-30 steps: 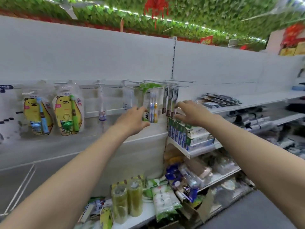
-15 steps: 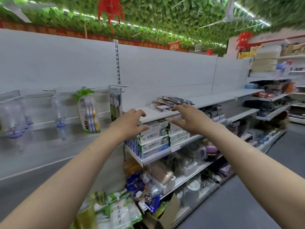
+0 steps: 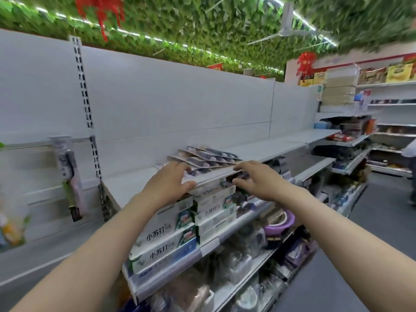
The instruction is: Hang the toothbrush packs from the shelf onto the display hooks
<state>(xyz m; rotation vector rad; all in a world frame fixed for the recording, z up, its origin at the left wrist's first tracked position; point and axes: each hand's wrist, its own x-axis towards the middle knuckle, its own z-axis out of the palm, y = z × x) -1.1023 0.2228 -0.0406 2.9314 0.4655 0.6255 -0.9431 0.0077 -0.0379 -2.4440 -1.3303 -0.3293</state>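
I see a shop aisle with white shelving under a leafy ceiling. On the shelf lies a fanned stack of toothbrush packs. My left hand rests spread at the stack's near edge; my right hand hovers beside it, fingers loose, gripping nothing. More packs hang on a hook far left.

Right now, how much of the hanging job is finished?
Done: one pack hangs on a hook at left. In hand: nothing yet; the left hand and right hand reach toward the fanned packs on the shelf. Left: all those packs.
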